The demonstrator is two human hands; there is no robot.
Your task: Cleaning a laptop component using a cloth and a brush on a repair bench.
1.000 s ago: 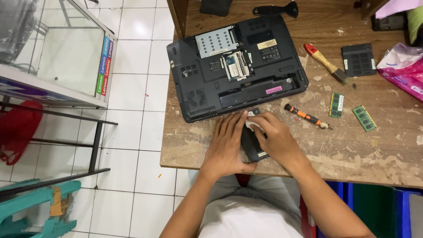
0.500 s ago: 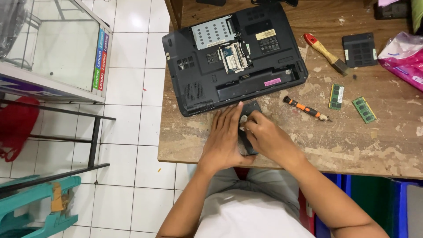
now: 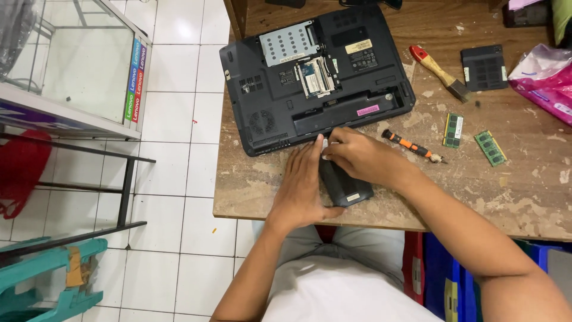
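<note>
Item 1: small black flat rectangular part (image 3: 345,185), lying on the worn wooden desk (image 3: 536,179) at centre frame, just below the laptop's near edge.

Item 2: left hand (image 3: 304,185), laid flat against the left side of the black part, fingers straight and pointing up the frame, thumb along the part's lower edge; grip open, pressing rather than clasping.

Item 3: right hand (image 3: 357,156), lying over the upper end of the black part, fingertips pinched at its top left corner near a small white spot; grip closed on that end of the part.

Item 4: black laptop (image 3: 316,77), upside down, upper centre of the frame, with inner boards showing through the open hatches in its underside.

Item 5: screwdriver with orange and black handle (image 3: 411,145), just right of the right hand.

Item 6: 2 green memory sticks (image 3: 454,130), right of the screwdriver, lying apart.

Item 7: brush with red and wooden handle (image 3: 438,71), upper right.

Item 8: black square cover plate (image 3: 484,67), right of the brush.

Item 9: pink and white plastic packet (image 3: 545,74), far right edge.
</note>
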